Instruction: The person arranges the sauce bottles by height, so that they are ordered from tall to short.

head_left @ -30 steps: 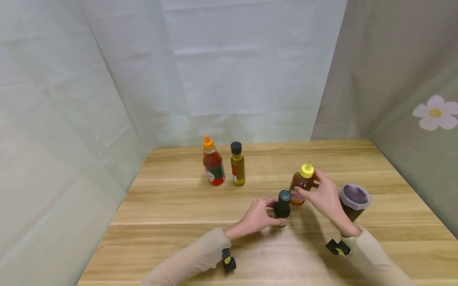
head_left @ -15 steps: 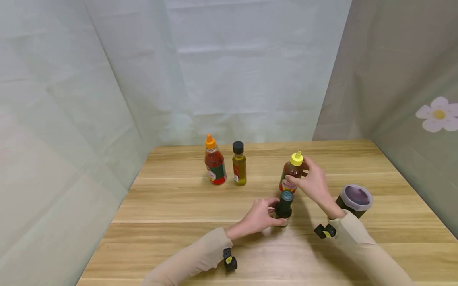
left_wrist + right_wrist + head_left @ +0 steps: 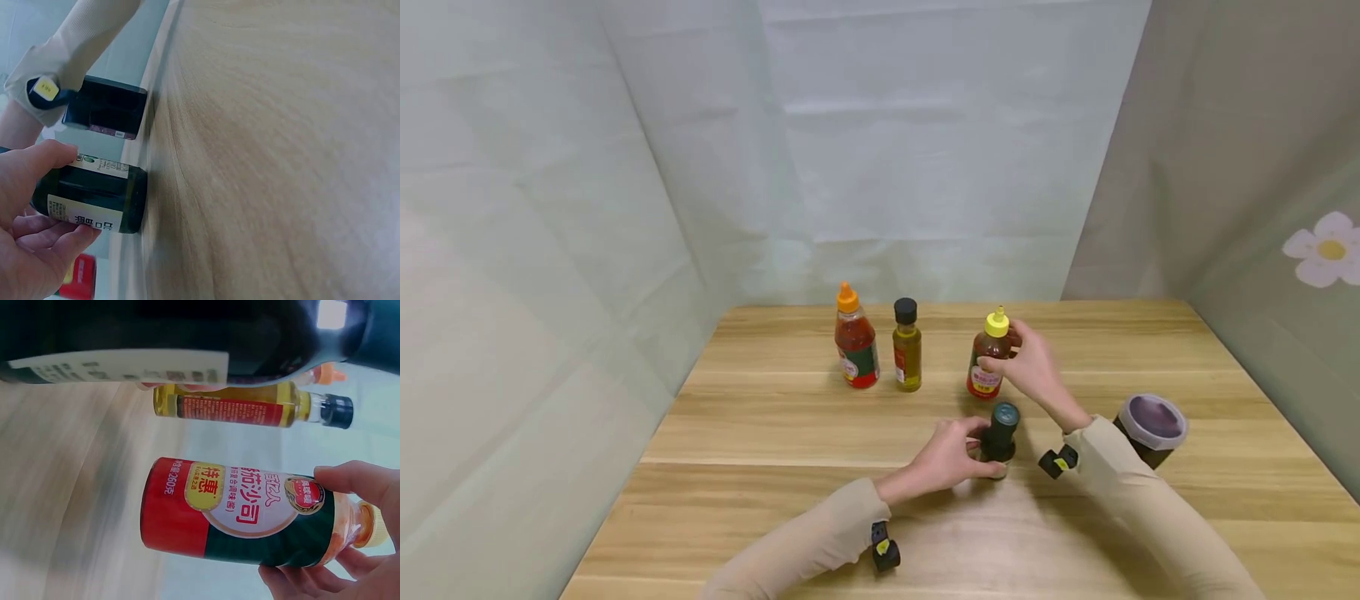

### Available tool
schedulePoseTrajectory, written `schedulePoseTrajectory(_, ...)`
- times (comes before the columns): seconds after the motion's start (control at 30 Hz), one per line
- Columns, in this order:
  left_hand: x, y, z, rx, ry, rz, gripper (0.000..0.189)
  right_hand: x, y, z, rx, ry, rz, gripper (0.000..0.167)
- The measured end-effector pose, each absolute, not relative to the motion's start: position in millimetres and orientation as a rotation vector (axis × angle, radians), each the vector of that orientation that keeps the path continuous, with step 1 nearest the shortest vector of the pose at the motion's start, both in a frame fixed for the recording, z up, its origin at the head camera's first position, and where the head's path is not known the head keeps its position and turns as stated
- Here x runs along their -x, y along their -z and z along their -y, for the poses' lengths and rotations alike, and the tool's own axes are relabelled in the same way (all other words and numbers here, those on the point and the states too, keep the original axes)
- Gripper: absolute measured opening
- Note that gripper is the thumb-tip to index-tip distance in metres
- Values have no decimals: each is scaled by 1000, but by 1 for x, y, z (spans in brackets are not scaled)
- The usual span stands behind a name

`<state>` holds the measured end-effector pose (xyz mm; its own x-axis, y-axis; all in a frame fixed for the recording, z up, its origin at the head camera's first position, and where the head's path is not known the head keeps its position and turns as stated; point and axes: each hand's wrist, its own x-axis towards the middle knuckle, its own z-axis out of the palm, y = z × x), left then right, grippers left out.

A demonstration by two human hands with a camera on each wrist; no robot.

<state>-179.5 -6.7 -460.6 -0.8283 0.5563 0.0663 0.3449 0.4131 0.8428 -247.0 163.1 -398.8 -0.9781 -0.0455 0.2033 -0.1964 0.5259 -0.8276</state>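
My right hand [image 3: 1030,364] grips a ketchup bottle [image 3: 240,512] around its upper part, thumb on one side and fingers on the other. The bottle is upright, with a yellow nozzle cap and a red and green label. Nearer to me, my left hand [image 3: 951,456] holds a dark green glass bottle [image 3: 94,197] with a white label and dark cap [image 3: 1005,414], which stands upright. Left of the ketchup are an oil bottle [image 3: 907,354] with a black cap and a red sauce bottle [image 3: 856,350] with an orange tip.
A dark jar [image 3: 1152,425] with a pale purple-tinted top stands to the right, beyond my right forearm. The wooden table [image 3: 737,467] ends at pale cloth walls [image 3: 925,167] behind and at both sides.
My right hand has carried the ketchup bottle left and away from me, from beside the dark green bottle to right of the oil bottle. My left hand stays on the dark green bottle.
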Motion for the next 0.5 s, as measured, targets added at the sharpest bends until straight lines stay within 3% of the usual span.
schedulePoseTrajectory(0.5,179,461,7,-809,-1348,-2475,51,277,406,-140,-273,-1431,2673,69)
